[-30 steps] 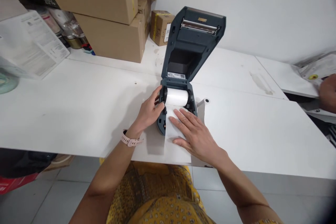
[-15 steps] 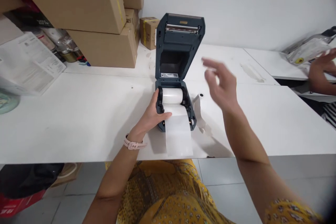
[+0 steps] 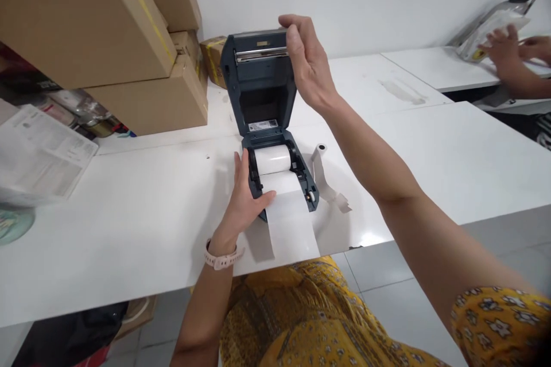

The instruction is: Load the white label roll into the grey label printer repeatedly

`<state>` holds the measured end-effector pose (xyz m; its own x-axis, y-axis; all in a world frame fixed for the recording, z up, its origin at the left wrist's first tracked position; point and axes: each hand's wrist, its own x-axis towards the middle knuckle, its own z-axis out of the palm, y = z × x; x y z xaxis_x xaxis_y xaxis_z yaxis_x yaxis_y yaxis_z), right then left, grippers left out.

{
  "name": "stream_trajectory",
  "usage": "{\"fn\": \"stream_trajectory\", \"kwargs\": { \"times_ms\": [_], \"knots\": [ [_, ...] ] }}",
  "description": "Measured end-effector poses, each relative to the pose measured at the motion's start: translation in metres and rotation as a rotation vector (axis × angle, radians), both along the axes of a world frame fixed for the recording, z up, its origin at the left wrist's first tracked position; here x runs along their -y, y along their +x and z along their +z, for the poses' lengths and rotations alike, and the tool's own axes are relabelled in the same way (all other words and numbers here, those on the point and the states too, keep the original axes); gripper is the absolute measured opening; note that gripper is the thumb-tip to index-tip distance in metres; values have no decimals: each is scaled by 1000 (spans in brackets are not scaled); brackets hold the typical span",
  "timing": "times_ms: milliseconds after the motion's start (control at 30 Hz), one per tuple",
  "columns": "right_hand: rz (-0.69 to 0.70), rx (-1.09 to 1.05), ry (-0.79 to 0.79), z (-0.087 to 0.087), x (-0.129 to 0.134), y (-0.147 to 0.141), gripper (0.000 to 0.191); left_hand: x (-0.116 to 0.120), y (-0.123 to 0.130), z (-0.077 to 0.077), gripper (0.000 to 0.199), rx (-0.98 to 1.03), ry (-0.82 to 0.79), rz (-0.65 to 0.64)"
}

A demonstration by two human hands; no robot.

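Observation:
A dark blue-grey label printer (image 3: 279, 136) stands on the white table with its lid (image 3: 258, 81) raised. Inside sits a white label roll (image 3: 272, 159); its label strip (image 3: 293, 223) runs out over the printer's front toward the table edge. My left hand (image 3: 245, 203) steadies the printer base from the left, its fingers along the side and its thumb on the strip. At the lid's upper right corner, my right hand (image 3: 309, 63) grips the edge, thumb in front and fingers behind. A small paper roll (image 3: 321, 149) with a loose curled tail lies right of the printer.
Cardboard boxes (image 3: 146, 97) are stacked at the back left. Printed plastic packaging (image 3: 43, 149) and a greenish round container (image 3: 17, 223) lie at the far left. Another person's hands (image 3: 503, 54) hold a bag at the far right. The table edge (image 3: 172, 293) runs close in front.
My right hand has moved from the air right of the printer up and left onto the lid's top corner. My left hand stays on the base. The view has turned slightly.

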<state>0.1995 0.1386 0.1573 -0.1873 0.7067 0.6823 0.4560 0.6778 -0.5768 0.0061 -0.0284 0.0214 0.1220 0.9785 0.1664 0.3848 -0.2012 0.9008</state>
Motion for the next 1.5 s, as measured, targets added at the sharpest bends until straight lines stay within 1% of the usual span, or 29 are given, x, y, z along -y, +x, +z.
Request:
{"fn": "stream_trajectory", "kwargs": {
  "times_ms": [33,67,133,167,200,233,267,400,467,567,667,733,767,833,867,900,967,1000,1033,1067,1100,1200,1267,1333,1400,1500],
  "knots": [
    [-10,17,5,0,3,1,73,3,3,1,100,-84,72,25],
    [-12,30,11,-1,5,1,72,6,8,2,86,-167,139,20],
    [-4,39,26,-2,7,2,68,15,17,2,56,-310,245,-75],
    [-5,34,35,-3,8,2,67,20,22,0,48,-366,281,-133],
    [-11,29,42,-4,9,2,66,26,27,-2,45,-412,307,-167],
    [-22,25,45,-5,11,2,64,33,32,-5,45,-445,328,-171],
    [-36,26,45,-7,14,2,62,41,36,-7,50,-467,349,-155],
    [-68,34,91,-18,40,6,50,73,46,-18,78,-531,426,-113],
    [-63,26,154,-31,59,13,47,87,49,-20,84,-542,431,-102],
    [20,23,248,-58,92,29,45,102,51,-21,85,-524,444,-97],
    [104,128,231,-92,123,47,52,113,51,-17,82,-508,500,-118],
    [114,242,209,-113,140,54,58,119,48,-13,76,-460,533,-147],
    [116,279,224,-123,146,55,58,121,46,-12,70,-417,555,-155],
    [115,284,282,-139,156,55,57,124,41,-9,57,-328,604,-135],
    [109,260,305,-145,160,53,57,124,39,-9,53,-294,633,-98],
    [101,234,317,-150,164,51,56,123,37,-9,50,-269,667,-33],
    [83,198,309,-158,169,47,55,114,34,-9,51,-221,695,155],
    [76,189,302,-160,172,45,55,108,34,-9,54,-187,685,262],
    [72,185,295,-162,174,44,55,99,35,-9,58,-138,634,351],
    [70,183,287,-164,175,43,55,91,36,-9,64,-77,555,402],
    [69,178,282,-165,176,43,55,82,38,-9,68,-15,463,415],
    [74,160,271,-167,177,43,55,60,45,-8,74,167,179,352],
    [78,154,263,-167,176,42,55,52,48,-7,75,249,60,318],
    [74,150,258,-169,175,42,54,48,49,-6,76,283,30,314],
    [67,148,262,-170,173,42,54,46,49,-5,75,281,46,319],
    [54,146,285,-173,171,42,52,53,48,-8,75,269,49,298]
  ]
}}
